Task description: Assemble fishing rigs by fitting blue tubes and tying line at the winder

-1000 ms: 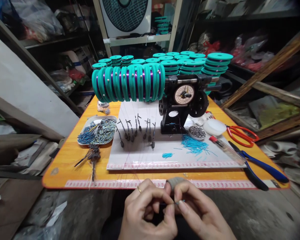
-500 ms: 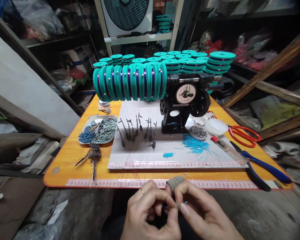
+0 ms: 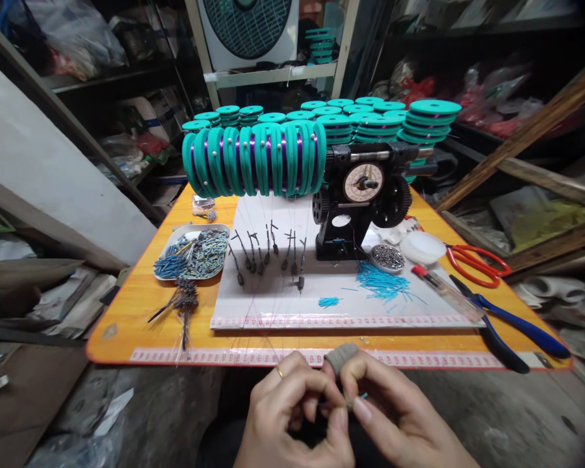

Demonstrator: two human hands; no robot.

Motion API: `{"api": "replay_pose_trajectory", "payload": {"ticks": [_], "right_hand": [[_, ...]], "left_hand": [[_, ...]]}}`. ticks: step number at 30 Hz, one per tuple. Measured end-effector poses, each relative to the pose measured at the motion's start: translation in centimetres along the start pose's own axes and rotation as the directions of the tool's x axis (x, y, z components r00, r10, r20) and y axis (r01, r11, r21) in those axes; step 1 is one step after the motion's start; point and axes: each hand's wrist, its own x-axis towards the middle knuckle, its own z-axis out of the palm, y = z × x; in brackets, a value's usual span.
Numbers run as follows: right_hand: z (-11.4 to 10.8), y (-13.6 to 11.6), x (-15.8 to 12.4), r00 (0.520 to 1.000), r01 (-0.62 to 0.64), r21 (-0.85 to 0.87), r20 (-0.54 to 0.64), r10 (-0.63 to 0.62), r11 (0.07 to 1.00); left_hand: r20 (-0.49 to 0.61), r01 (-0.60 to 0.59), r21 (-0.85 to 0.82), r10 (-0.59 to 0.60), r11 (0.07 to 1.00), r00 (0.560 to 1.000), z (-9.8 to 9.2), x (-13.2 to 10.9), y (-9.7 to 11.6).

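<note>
My left hand [image 3: 297,409] and my right hand [image 3: 394,409] meet at the fingertips in front of the table's near edge. Both are pinched on a tiny piece with a thin blue stick [image 3: 363,396] poking out; its details are too small to tell. A grey wrap [image 3: 341,357] covers a finger of my right hand. Above them, a row of teal spools [image 3: 253,159] with purple line sits on a black winding machine [image 3: 344,237]. Fine lines run down from the spools, and several small dark weights [image 3: 301,282] lie on the white board [image 3: 273,312].
A tray of small blue and green pieces [image 3: 209,253] stands left, beside a dark bundle [image 3: 184,299]. Cut blue sticks [image 3: 383,281], a dish of metal bits [image 3: 387,257], red scissors [image 3: 478,263] and blue-handled pliers [image 3: 521,325] lie right. More teal spools [image 3: 431,120] are stacked behind.
</note>
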Motion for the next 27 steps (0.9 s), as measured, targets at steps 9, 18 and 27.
{"api": "replay_pose_trajectory", "payload": {"ticks": [9, 18, 27], "right_hand": [[-0.3, -0.1, 0.0, 0.999, -0.029, -0.031, 0.013, 0.030, 0.999], [-0.3, 0.1, -0.1, 0.998, -0.059, -0.021, 0.027, 0.059, 0.998], [-0.3, 0.4, -0.1, 0.998, -0.047, 0.022, 0.040, 0.046, 0.999]], "left_hand": [[0.150, -0.126, 0.049, 0.117, 0.991, 0.982, -0.9, 0.4, -0.9], [0.167, -0.117, 0.032, 0.110, 0.993, 0.980, -1.0, 0.1, -1.0], [-0.041, -0.086, 0.016, 0.086, 0.996, 0.995, 0.2, -0.1, 0.0]]}}
